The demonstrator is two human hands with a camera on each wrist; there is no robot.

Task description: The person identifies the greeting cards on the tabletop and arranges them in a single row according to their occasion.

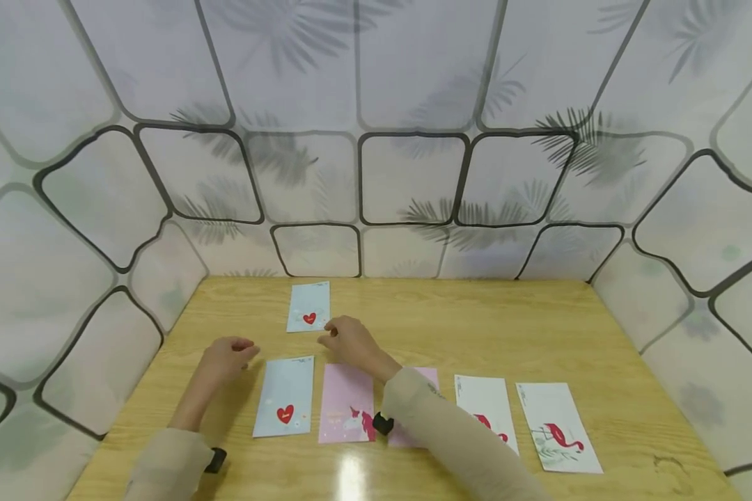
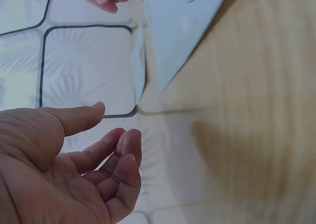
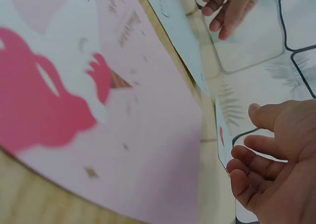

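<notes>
My right hand (image 1: 354, 344) is at the lower right corner of a light blue card with a red heart (image 1: 303, 303), which lies at the back. Its fingers are loosely bent, with the thumb apart, and hold nothing in the right wrist view. My left hand (image 1: 221, 362) hovers left of a second light blue heart card (image 1: 282, 386) in the front row, fingers relaxed and holding nothing. Beside that card lies a pink unicorn card (image 1: 345, 390). Another pink card (image 1: 430, 378) is partly covered by my right forearm.
Further right in the row lie a white flamingo card (image 1: 485, 395), overlapped by my right sleeve, and a second white flamingo card (image 1: 558, 410). The wooden table (image 1: 476, 320) meets a pale patterned curtain (image 1: 407, 174) at the back and sides.
</notes>
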